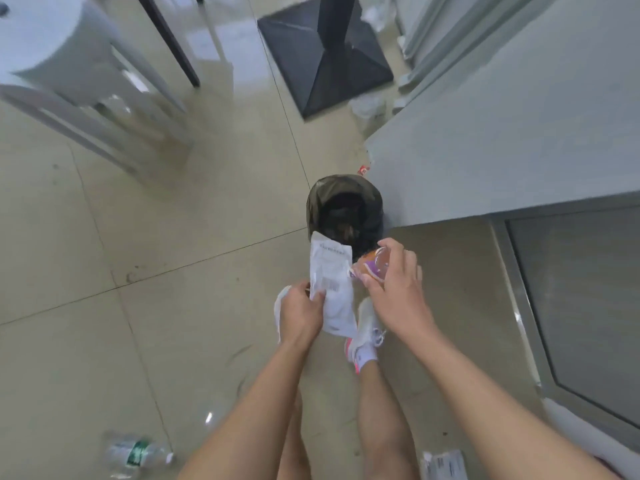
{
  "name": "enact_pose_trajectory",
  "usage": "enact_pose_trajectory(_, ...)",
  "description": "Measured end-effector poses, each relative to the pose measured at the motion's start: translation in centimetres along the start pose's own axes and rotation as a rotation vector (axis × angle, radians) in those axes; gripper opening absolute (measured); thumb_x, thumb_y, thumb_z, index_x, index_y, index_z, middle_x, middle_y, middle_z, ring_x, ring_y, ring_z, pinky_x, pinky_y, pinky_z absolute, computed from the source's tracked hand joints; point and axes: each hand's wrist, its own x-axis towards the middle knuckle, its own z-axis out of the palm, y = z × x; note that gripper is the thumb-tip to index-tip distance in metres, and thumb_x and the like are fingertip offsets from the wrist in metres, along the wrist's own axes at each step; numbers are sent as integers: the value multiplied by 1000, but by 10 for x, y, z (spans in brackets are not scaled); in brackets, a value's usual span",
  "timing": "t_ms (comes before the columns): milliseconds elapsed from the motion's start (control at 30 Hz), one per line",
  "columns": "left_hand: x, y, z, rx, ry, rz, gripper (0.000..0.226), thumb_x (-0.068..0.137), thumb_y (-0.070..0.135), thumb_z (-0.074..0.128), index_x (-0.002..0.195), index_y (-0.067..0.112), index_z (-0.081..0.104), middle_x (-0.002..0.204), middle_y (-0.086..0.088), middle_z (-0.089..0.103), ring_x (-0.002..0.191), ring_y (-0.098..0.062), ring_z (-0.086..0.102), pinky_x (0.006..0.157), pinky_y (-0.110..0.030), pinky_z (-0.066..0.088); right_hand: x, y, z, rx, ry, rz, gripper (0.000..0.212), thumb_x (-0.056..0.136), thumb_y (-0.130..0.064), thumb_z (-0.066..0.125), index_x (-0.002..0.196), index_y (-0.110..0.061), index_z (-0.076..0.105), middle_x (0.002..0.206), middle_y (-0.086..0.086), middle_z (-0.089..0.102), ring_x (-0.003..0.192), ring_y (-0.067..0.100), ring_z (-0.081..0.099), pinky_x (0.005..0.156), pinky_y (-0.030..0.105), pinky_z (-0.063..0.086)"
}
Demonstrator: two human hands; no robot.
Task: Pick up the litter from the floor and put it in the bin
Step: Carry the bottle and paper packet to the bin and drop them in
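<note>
I'm at the drop step: my left hand (300, 315) clamps a white flat plastic pouch (332, 289), my right hand (394, 289) pinches an orange-purple crinkled wrapper (369, 268). The dark-lined round bin (344, 211) sits at twelve o'clock; next I reach over it and let go.

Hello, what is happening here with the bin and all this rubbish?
A person is clearing litter from the floor. The left hand holds a white plastic packet, and the right hand holds an orange and purple wrapper, both just in front of the black-lined bin. Neither piece is in the bin yet. A plastic bottle and a labelled white packet lie on the floor behind.
</note>
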Motion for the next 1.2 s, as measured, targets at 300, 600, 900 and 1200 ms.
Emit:
enact_pose_trajectory(300,199,-20,129,51,-4,74,23,101,32,61,109,13,73,98,-1,71,86,-20,61,72,-27,39,129,108,120,48,2,-9,59,94,-12,66,147,-18,39,141,8,39,132,27,43,109,40,41)
enact_pose_trajectory(600,183,-44,114,-191,113,-97,46,102,24,52,147,14,52,121,-7,71,110,-27,69,102,-44,52,170,83,106,-79,-246,-55,62,98,-23,64,150,-26,29,149,12,36,127,33,52,103,40,42)
enact_pose_trajectory(900,70,7,-16,-9,271,-18,61,103,26,54,159,14,33,153,-11,46,131,-27,54,112,-37,40,118,-20,-13,-319,-283,-355,65,99,-30,60,153,-27,23,152,6,30,128,34,50,96,53,51)
enact_pose_trajectory(1200,-155,83,-178,269,683,78,80,101,29,54,165,18,7,173,-7,5,155,-30,20,123,-44,23,-31,-240,-132,-609,-250,-973,92,82,-47,66,158,-25,18,164,16,18,142,37,35,112,47,37)
